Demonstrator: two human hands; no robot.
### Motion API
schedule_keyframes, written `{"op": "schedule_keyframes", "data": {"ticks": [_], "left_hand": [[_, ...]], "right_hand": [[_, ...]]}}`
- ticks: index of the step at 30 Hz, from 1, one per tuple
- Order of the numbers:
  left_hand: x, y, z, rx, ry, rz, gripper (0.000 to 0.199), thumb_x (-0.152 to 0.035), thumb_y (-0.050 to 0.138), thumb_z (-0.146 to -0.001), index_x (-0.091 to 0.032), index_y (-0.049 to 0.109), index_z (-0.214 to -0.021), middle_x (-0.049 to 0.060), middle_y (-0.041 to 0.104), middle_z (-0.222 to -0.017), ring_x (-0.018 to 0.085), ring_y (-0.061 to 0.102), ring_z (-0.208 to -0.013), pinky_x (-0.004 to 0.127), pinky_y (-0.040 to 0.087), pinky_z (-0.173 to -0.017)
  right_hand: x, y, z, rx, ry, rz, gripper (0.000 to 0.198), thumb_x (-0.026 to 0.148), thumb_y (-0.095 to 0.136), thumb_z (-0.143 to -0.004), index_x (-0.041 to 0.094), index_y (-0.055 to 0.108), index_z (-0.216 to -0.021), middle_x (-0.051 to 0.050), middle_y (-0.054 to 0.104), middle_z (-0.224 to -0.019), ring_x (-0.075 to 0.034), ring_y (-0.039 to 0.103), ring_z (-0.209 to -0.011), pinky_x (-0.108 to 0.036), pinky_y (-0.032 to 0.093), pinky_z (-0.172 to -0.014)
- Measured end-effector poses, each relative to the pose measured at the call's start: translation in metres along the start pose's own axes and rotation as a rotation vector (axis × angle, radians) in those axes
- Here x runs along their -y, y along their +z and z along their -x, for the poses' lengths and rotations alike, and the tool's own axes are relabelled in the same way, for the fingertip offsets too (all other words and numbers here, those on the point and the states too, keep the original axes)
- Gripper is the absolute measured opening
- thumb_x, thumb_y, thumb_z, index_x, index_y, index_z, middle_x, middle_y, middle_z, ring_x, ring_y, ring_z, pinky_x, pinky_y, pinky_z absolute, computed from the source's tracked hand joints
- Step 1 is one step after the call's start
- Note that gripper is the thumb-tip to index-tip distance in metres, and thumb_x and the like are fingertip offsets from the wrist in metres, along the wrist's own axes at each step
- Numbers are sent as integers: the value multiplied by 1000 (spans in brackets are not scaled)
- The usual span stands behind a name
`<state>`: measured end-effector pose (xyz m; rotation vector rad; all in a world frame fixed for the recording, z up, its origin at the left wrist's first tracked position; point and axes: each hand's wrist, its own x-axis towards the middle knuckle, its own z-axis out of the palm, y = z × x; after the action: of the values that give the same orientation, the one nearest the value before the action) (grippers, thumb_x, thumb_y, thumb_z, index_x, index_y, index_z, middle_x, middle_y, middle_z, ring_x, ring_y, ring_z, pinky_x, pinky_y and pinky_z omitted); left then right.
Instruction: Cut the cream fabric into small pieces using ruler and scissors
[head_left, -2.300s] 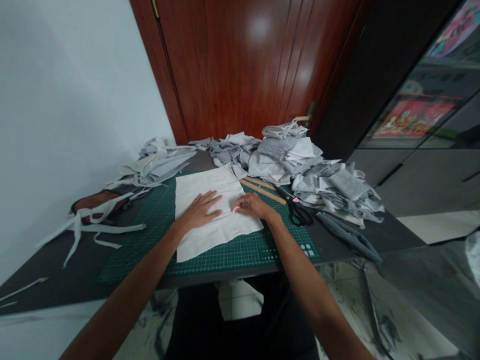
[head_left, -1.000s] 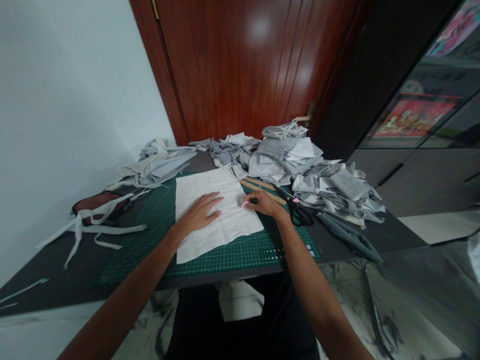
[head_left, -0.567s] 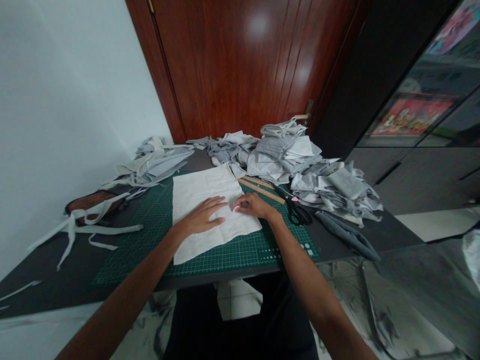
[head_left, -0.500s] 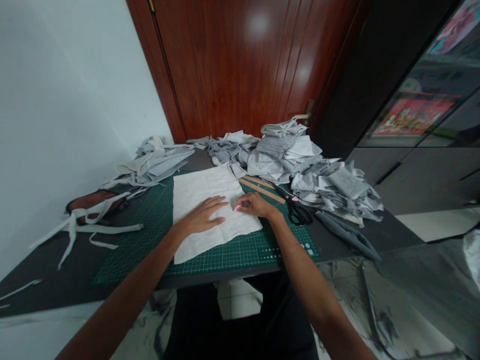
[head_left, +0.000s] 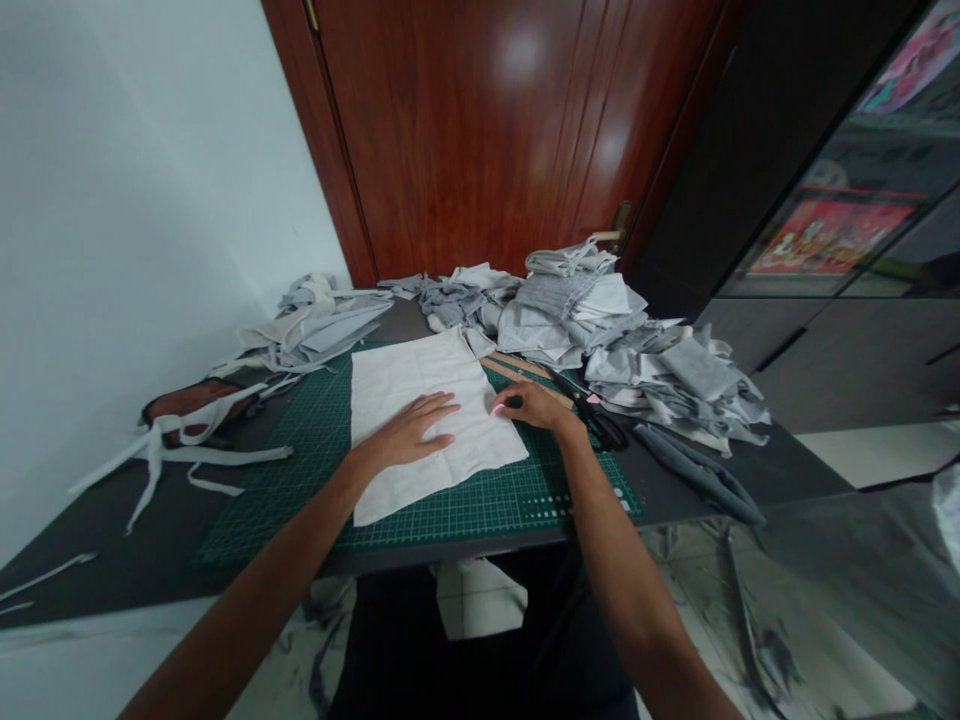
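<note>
A piece of white cloth (head_left: 405,375) lies flat on the green cutting mat (head_left: 480,515). My left hand (head_left: 415,430) rests on the cloth with its fingers stretched out. At the cloth's right edge, my right hand (head_left: 529,403) pinches a small pink piece of tailor's chalk (head_left: 497,409), its tip against the fabric. Just beyond that hand are wooden rulers (head_left: 517,372), partly covered by the hand. Black scissors (head_left: 609,430) lie to the right, their handles partly behind my right wrist. A second pink piece (head_left: 593,399) sits by the blades.
Heaps of grey and white fabric pieces (head_left: 577,310) line the back of the dark table (head_left: 795,470). More fabric (head_left: 315,330) and white strips (head_left: 225,456) lie at the left beside a brown item (head_left: 187,405). A rolled grey cloth (head_left: 697,472) lies at the right front edge.
My right hand has slid to the right over the cloth to its edge with the chalk. The left hand stays flat in the same place on the fabric.
</note>
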<state>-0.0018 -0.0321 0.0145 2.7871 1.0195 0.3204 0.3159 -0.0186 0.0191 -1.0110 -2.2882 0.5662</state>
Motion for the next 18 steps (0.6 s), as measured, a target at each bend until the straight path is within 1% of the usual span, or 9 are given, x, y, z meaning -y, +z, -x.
{"op": "schedule_keyframes", "data": {"ticks": [4,8,11,18], "left_hand": [[0,0,0,-7,1,7,62,-59,47,-102,-25,49,-154,9,38,-169,27,31,-158,45,25,-130],[0,1,0,-2,-2,12,65,-63,43,-103,-22,49,-154,11,38,-169,26,30,-158,44,24,-130],[0,1,0,0,1,13,66,-63,42,-103,-22,49,-154,12,38,-169,26,30,-158,45,24,-130],[3,3,1,3,-8,14,62,-60,44,-103,-26,47,-155,9,37,-170,27,30,-159,48,22,-131]], "right_hand": [[-1,-1,1,8,6,-12,14,31,72,-93,22,81,-93,-3,82,-96,-21,73,-92,-30,50,-89],[-5,-2,3,-1,20,-20,14,32,71,-94,22,81,-93,-3,82,-98,-21,73,-94,-31,50,-94],[-12,-5,6,-5,43,-23,16,33,71,-94,22,81,-94,-3,81,-101,-22,73,-96,-32,50,-94],[-21,-12,11,3,83,-44,19,36,70,-94,21,81,-95,-4,81,-99,-21,72,-92,-33,53,-91]]}}
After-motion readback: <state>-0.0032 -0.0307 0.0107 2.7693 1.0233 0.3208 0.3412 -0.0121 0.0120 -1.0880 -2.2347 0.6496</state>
